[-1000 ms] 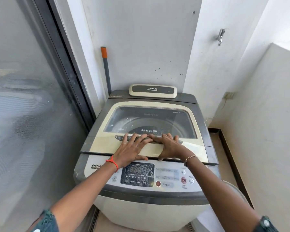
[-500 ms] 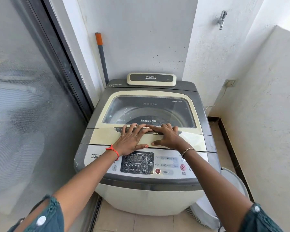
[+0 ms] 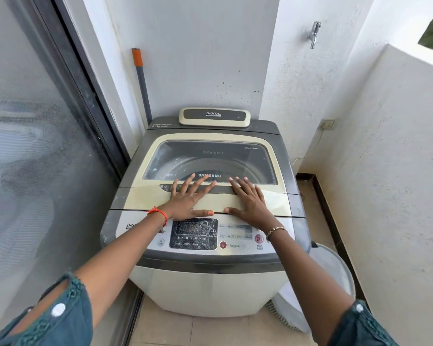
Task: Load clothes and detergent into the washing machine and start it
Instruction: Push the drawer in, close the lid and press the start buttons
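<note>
A grey and cream top-loading washing machine (image 3: 208,283) stands in a narrow corner. Its lid (image 3: 145,198), with a glass window (image 3: 210,161), is closed. My left hand (image 3: 189,199) lies flat on the lid's front strip, fingers straight and spread, the fingertips reaching the window's edge. My right hand (image 3: 250,202) lies flat beside it, a small gap between the two. The control panel (image 3: 205,236) with its display and start button (image 3: 258,238) sits just below my wrists. No clothes or detergent are in view.
A sliding glass door (image 3: 35,158) runs along the left. A grey pole with an orange tip (image 3: 141,81) leans in the corner behind the machine. A white basket (image 3: 335,278) stands on the floor to the right. A tap (image 3: 313,34) and a low wall close the right side.
My hands have drawn apart on the lid; before, their fingertips met at the handle recess. The camera has pulled back slightly.
</note>
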### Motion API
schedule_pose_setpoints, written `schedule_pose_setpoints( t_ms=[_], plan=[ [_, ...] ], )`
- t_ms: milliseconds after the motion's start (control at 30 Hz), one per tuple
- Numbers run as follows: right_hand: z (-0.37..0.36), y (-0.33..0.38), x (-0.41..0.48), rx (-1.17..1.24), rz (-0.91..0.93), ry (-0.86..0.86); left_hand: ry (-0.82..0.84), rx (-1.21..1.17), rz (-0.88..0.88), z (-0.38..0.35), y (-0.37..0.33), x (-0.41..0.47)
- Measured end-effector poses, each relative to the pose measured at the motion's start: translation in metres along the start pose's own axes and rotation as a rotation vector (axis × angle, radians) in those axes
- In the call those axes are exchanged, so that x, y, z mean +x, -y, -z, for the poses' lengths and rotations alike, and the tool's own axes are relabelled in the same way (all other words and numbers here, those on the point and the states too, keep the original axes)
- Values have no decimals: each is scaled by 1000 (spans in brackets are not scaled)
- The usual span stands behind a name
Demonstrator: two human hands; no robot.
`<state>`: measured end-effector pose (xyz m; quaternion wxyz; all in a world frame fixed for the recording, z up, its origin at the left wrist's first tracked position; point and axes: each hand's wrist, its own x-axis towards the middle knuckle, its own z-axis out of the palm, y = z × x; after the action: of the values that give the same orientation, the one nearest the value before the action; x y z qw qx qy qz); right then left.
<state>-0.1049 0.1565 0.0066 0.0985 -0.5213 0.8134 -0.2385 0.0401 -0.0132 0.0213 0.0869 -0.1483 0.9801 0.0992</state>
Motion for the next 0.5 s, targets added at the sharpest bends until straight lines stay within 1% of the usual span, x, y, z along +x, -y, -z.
schedule_pose_setpoints(
  t_ms=[100, 200, 367, 500],
  plan=[
    [3, -12, -22, 75, -62, -45, 22, -97, -7, 2, 5, 1],
    [10, -22, -41, 196, -123, -43, 45, -199, -14, 4, 7, 0],
    [18, -30, -73, 334, -174, -16, 44, -234, -22, 3, 7, 0],
    [21, -32, -87, 445, -210, -6, 37, -306, -22, 5, 6, -1]
  ],
)
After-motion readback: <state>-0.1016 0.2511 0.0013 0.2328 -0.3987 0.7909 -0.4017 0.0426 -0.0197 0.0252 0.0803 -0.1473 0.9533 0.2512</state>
